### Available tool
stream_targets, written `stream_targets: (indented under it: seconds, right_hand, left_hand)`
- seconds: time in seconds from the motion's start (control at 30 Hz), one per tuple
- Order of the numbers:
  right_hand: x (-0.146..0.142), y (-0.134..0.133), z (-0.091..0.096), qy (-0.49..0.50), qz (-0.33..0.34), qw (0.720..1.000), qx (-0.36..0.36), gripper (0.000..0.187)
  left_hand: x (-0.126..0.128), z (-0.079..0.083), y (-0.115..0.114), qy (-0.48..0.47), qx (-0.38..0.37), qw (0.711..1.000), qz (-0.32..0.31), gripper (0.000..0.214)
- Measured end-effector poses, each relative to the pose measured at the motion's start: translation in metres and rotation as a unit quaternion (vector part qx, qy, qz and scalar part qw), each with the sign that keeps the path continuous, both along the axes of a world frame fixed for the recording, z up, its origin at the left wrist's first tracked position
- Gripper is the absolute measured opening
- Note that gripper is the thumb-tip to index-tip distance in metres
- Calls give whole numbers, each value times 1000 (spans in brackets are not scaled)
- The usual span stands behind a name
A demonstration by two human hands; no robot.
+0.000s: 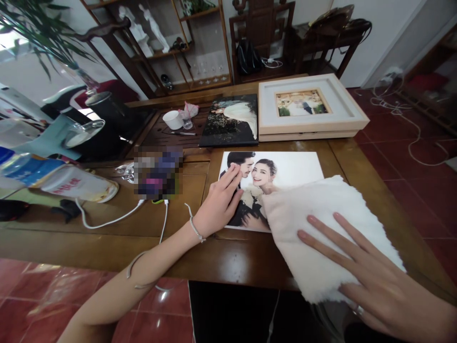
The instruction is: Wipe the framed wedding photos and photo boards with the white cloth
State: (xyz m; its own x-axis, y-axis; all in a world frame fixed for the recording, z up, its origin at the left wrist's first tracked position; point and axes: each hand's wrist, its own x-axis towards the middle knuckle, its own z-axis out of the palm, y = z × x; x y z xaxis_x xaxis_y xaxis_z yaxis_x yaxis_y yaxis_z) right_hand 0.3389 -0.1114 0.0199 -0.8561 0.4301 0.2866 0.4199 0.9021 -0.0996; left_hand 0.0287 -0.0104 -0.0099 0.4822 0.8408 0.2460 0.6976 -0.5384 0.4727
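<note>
A glossy photo panel (294, 166) of a couple lies on the wooden table. On its left part rests my left hand (223, 200), palm down, fingers stretched out and nothing in it. A fluffy white cloth (317, 200) covers the panel's lower right corner and drapes over the table's front edge. My right hand (364, 257) holds the cloth, with several fingers spread across its top and the lower ones at its near edge. What lies under this hand is hidden.
Behind the panel are a dark photo panel (232, 121) and a pale wooden frame (348, 109). A white cup (173, 120) stands on the tea tray. At left are a plastic bottle (76, 183), a blurred-out item (157, 171) and a white cable (103, 225).
</note>
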Motion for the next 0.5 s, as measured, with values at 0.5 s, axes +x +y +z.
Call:
stream_targets:
  seconds: [0.5]
  right_hand:
    - [-7,144,-5,-10,-113,993,43,27]
  left_hand:
    - [-1,1,1,-2,7,1000,-10,49]
